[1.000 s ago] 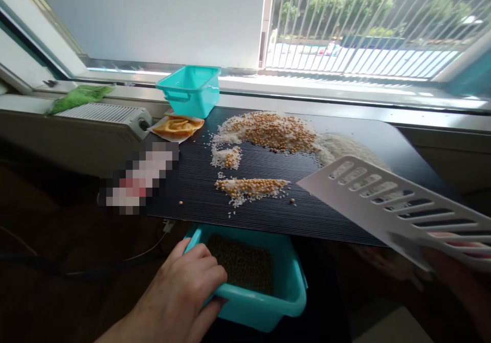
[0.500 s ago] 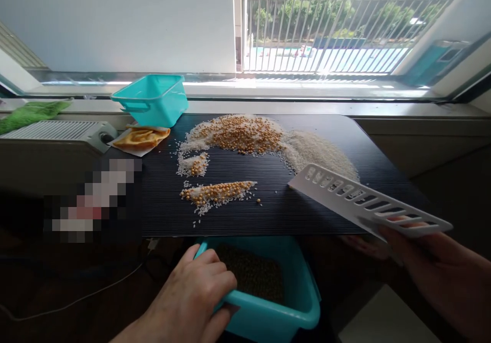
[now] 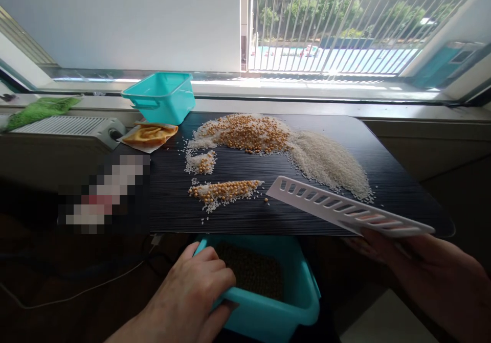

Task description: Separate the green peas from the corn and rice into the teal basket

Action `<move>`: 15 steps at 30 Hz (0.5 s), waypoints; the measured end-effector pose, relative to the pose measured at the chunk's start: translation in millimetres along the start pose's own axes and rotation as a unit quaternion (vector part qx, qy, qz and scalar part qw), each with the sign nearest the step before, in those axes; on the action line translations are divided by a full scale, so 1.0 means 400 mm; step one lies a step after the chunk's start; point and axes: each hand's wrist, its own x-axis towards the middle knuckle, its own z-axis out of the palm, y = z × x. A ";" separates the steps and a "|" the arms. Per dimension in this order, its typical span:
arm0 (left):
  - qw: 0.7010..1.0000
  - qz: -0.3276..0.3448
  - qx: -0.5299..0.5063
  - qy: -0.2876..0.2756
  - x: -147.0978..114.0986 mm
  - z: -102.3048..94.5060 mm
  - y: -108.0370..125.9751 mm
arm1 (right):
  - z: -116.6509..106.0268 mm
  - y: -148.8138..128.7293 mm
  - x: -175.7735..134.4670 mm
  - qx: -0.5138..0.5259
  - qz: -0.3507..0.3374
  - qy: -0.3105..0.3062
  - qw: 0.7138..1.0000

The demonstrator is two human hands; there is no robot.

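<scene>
My left hand (image 3: pixel 199 287) grips the near-left rim of a turquoise plastic bin (image 3: pixel 276 304) just below the table's front edge. Dark grains, too shadowed to name, lie inside it. On the right, my right hand (image 3: pixel 433 266) is closed on one end of a white slotted plastic strip (image 3: pixel 307 204), which slants over the table with its far end close to a single yellow bean (image 3: pixel 266 200). Left of that end lies a narrow row of beans and rice (image 3: pixel 226 190). Behind are a mixed pile of beans and rice (image 3: pixel 249 133) and a pile of white rice (image 3: pixel 326 159).
The dark table (image 3: pixel 172 218) stands against the window sill. A second turquoise bin (image 3: pixel 164 97) sits at its back left corner, beside a folded yellow cloth (image 3: pixel 151 134). Farther left are a radiator (image 3: pixel 69 123) and a green cloth (image 3: pixel 44 112). A white cable (image 3: pixel 76 298) hangs below.
My right hand has moved the slotted strip leftward and slightly lower, toward the row of beans and rice. My left hand stays on the bin rim. The whole view has shifted slightly.
</scene>
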 end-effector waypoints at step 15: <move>0.995 0.001 -0.046 0.087 -0.040 0.017 -0.050 | 0.003 -0.027 -0.045 0.058 -0.117 -0.117 0.984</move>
